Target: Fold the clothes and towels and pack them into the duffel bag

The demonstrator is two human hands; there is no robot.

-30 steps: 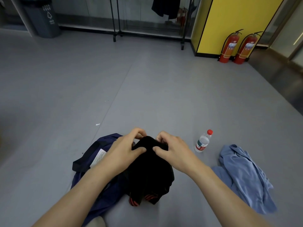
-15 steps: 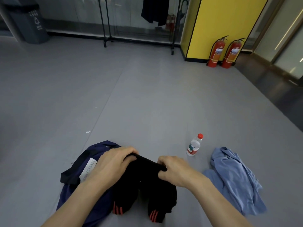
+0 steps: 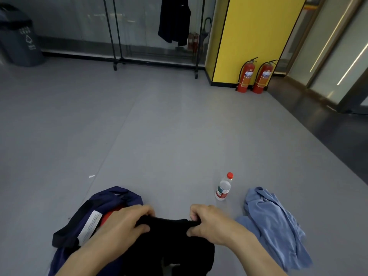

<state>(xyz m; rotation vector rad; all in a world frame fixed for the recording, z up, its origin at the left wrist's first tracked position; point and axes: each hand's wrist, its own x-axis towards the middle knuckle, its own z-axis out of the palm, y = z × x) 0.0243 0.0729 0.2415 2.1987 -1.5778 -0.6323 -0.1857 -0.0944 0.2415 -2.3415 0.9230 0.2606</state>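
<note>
Left hand (image 3: 127,221) and right hand (image 3: 212,222) pinch the garment (image 3: 169,234) crosswise in curled fingers (image 3: 196,211) — the bag (image 3: 127,196) lies nearer the left.

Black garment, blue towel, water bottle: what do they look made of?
Black garment: soft fabric, possibly knit, matt; it sags and bunches below its held edge. Light blue towel: probably terry or microfibre, matt; it lies crumpled in soft folds. Water bottle: clear plastic, glossy; see-through wall, red cap, printed label.

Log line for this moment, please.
step: folding black garment; left hand: grips top edge; right hand: grips top edge; duffel bag: open; blue towel: crumpled on floor
</note>
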